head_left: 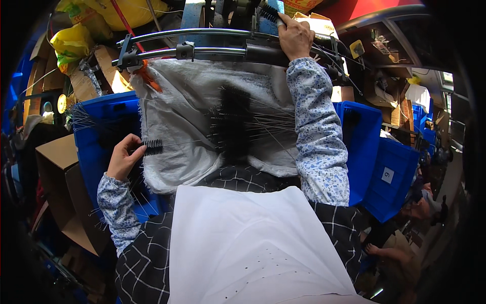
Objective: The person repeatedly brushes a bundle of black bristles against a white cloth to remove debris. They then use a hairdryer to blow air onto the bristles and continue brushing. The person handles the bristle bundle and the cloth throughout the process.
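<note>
At the left edge of a rumpled grey-white cloth (177, 172), the left hand (125, 156) has a short black spiral-bristle brush with a thin wire stem (153, 147), thumb and forefinger pinched on its outer end, other fingers loosely curled. Key relation: brush sits just right of those fingertips, long axis roughly left-right, stem running right and very slightly up to a dense heap of black bristle brushes (230, 124). Where the stem ends can't be told; the heap hides it. Left hand is on the brush; right hand (296, 38) is well apart, up and to the right at a dark metal fixture with twin chrome rods (217, 50). Right fingers are bent down, nearly closed, at the near end of a second black bristle brush at the fixture (267, 11); contact looks likely, but whether it's gripped can't be told, palm faces away. Looks: left-hand brush is a stubby cylinder, bristles in even ridges like a coil, dark against the pale cloth; stem thin, nearly straight, silvery. Heap is matte black, blurry, midway across the cloth, bare wires fanning right toward the right sleeve. Flanking the cloth: a blue plastic bin with more wire-stemmed brushes (90, 162) behind the left hand, another blue plastic bin (362, 131) beyond the right sleeve.
</note>
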The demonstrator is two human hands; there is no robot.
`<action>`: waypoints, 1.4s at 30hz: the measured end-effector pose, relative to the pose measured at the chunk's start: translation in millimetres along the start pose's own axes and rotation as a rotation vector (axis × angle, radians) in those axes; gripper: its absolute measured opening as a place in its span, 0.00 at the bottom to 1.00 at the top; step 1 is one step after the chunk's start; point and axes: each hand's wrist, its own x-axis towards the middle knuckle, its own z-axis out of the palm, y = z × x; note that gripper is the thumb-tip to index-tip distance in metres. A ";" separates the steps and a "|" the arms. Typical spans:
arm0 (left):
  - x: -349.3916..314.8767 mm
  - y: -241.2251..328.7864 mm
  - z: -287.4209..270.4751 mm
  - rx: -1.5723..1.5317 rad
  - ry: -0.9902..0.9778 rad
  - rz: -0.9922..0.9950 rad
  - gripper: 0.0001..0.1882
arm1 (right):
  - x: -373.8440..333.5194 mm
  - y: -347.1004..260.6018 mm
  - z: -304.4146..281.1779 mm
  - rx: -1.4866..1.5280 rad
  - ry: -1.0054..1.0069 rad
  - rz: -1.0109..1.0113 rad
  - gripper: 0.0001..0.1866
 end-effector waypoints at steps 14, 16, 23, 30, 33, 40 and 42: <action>-15.6 15.4 -38.8 -0.337 0.433 0.295 0.08 | 18.8 14.1 27.5 -0.076 -0.106 -0.092 0.19; -8.1 12.1 -38.1 -0.406 0.502 0.433 0.09 | 19.8 19.3 25.5 -0.077 -0.133 -0.090 0.20; -31.6 26.8 -67.6 -0.891 0.796 0.626 0.11 | -5.7 23.3 -2.0 -0.131 -0.072 0.122 0.24; -38.9 49.0 -67.2 -0.986 0.750 0.749 0.13 | -5.1 9.6 3.0 0.120 -0.029 0.096 0.20; -42.5 52.8 -65.2 -1.029 0.687 0.780 0.13 | -3.5 4.8 8.1 0.145 -0.020 0.086 0.20; -59.7 44.8 -79.2 -1.066 0.562 0.801 0.13 | -3.5 -10.5 6.0 0.130 -0.016 0.109 0.20; -61.3 49.2 -74.9 -1.046 0.622 0.798 0.13 | -2.4 -16.8 11.7 0.141 -0.004 0.094 0.20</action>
